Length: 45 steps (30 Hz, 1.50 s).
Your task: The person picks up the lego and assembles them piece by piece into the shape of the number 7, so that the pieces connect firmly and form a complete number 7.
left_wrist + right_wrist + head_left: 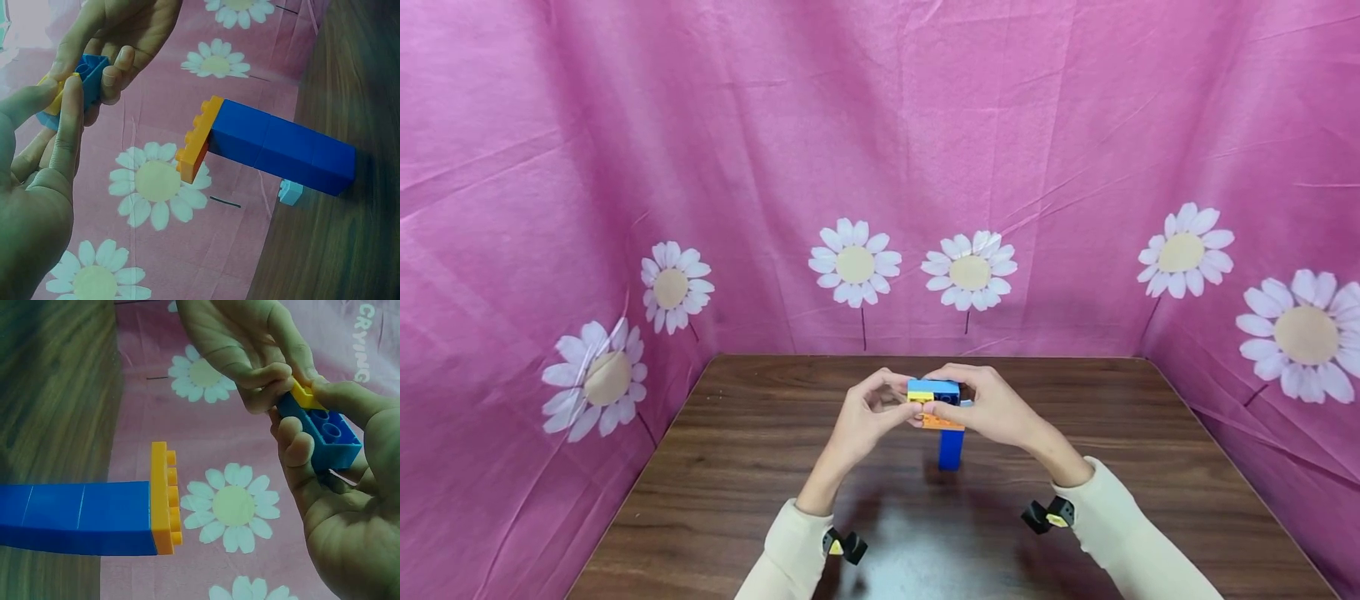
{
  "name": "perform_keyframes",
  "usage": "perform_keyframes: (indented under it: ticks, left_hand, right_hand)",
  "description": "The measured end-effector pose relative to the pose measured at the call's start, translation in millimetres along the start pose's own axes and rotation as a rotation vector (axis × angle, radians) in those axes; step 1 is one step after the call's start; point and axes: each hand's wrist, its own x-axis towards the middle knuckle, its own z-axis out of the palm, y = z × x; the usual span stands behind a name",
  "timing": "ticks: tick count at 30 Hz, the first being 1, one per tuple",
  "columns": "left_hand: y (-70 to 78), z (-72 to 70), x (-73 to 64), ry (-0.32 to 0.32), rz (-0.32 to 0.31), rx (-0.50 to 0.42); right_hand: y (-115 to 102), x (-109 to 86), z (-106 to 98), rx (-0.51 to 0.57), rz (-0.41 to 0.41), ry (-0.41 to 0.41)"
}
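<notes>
Brick (pixel 942 387) (the blue) sat between your left hand (pixel 865 418) and right hand (pixel 1000 407), head view. Left wrist: left fingers pinched yellow piece (pixel 921 397), clear of tower (pixel 269 145). Right wrist: right fingers gripped brick; skewed thumb pressure could've dislodged yellow piece.

Faces a desk (pixel 722 500), with a curtain (pixel 775 150) behind it and along its left and right sides. Holds, between the left hand (pixel 865 414) and the right hand (pixel 1000 406), a larger brick (pixel 934 387) with a smaller brick (pixel 917 397) on its near side, at the left end. Has, below the held pair, a column (pixel 950 451) upright on the desk, a slab (pixel 943 423) across the column's top, and a small block (pixel 290 192) behind the column.
</notes>
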Motion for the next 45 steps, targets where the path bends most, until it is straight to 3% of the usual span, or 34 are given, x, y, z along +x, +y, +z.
perform_keyframes:
  ticks: [6, 13, 24, 31, 36, 39, 45]
  left_hand:
    - [-1.3, 0.7, -2.1, 0.013, 0.032, 0.037]
    - [2.8, 0.5, -3.4, 0.011, 0.056, -0.021]
    - [-1.7, -2.1, -6.0, 0.000, 0.027, -0.044]
    - [-3.4, -1.4, -4.1, 0.023, 0.044, -0.019]
    - [-3.6, -6.2, -5.3, 0.057, 0.022, 0.083]
    - [-1.9, -7.8, -5.6, 0.033, -0.003, 0.099]
    - [1.9, -3.4, -3.2, -0.009, -0.099, 0.076]
  right_hand:
    - [3.9, -0.3, 3.2, -0.042, -0.049, 0.017]
    - [4.3, 1.3, 6.3, -0.060, -0.113, 0.041]
    - [7.4, -0.2, 12.5, -0.061, -0.087, 0.048]
    - [11.9, -1.2, 10.6, 0.000, -0.003, 0.022]
    - [18.1, -6.0, 7.6, 0.155, 0.064, 0.025]
    - [20.3, -6.6, 9.1, 0.171, 0.070, 0.061]
    - [21.9, -2.7, 18.4, 0.140, -0.073, 0.087]
